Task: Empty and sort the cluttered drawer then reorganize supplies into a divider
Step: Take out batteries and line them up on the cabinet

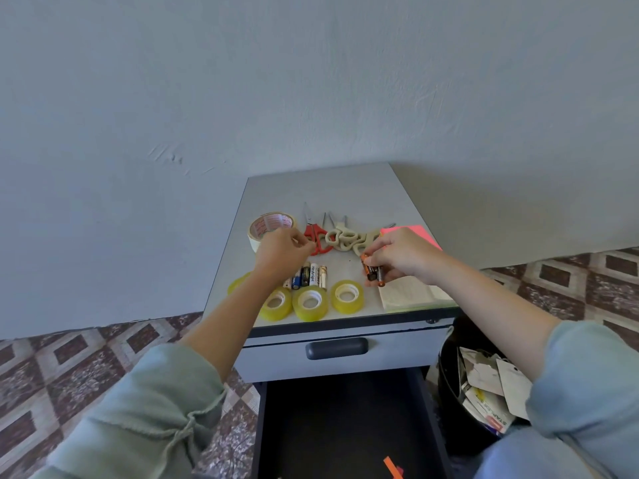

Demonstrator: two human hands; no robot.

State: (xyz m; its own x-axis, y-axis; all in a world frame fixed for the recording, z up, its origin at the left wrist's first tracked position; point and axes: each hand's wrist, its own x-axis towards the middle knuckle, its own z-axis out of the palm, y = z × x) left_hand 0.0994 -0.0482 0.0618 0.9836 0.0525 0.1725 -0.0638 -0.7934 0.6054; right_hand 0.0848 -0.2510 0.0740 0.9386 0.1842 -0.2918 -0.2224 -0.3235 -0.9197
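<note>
On the grey cabinet top (332, 191), my right hand (401, 255) grips two or three orange-and-black batteries (372, 271). My left hand (285, 250) hovers with curled fingers over a row of several batteries (309, 276); what it pinches, if anything, is too small to tell. In front lie several yellow tape rolls (309, 303). Behind the hands are a wide white tape roll (268, 226), red scissors (316, 236) and cream scissors (345, 238). A pink paper pad (411, 233) and a white pad (408, 293) sit at the right. The lower drawer (345, 426) stands open.
A closed upper drawer with a dark handle (336, 348) is above the open one, which holds an orange scrap (392, 466). A black bin (463, 392) full of paper scraps stands right of the cabinet. Patterned floor tiles surround it; a grey wall is behind.
</note>
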